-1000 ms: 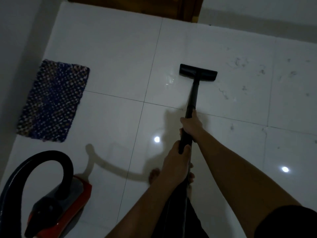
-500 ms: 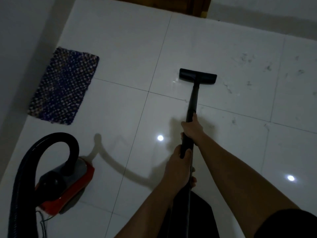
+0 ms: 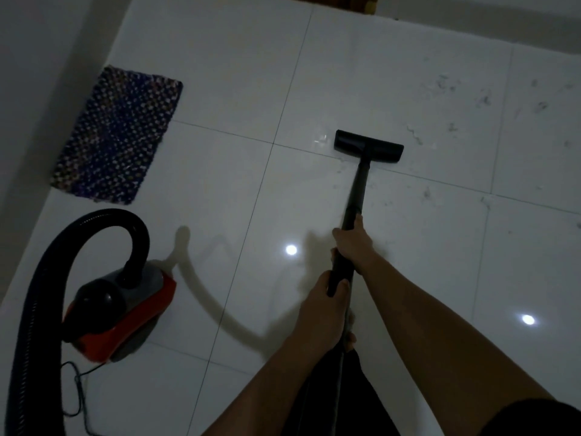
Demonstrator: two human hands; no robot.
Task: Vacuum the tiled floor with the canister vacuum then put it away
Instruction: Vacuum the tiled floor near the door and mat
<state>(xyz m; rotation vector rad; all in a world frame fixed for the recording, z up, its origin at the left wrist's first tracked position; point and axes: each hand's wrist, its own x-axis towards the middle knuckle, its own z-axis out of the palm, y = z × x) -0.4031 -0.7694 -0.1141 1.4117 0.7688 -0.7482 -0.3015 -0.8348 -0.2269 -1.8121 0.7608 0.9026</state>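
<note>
A red and black canister vacuum (image 3: pixel 121 313) sits on the white tiled floor (image 3: pixel 220 73) at the lower left, its black ribbed hose (image 3: pixel 63 234) arching up and down the left edge. The black wand (image 3: pixel 356 190) runs from my hands to the flat floor head (image 3: pixel 368 147), which lies on the tiles near a grout line. My right hand (image 3: pixel 353 243) grips the wand higher up; my left hand (image 3: pixel 320 306) grips its lower end just behind. Dust and hair specks (image 3: pixel 484 102) lie on the tiles to the right of the head.
A blue woven mat (image 3: pixel 118 138) lies at the left by the grey wall (image 3: pixel 37 73). A thin power cord (image 3: pixel 80 385) trails from the canister. A wooden door base (image 3: pixel 355 1) shows at the top edge. Ceiling light reflections glint on the tiles.
The floor head has been drawn back toward me across the tile, down to the grout line. The view has shifted, so the canister and mat sit higher and further right.
</note>
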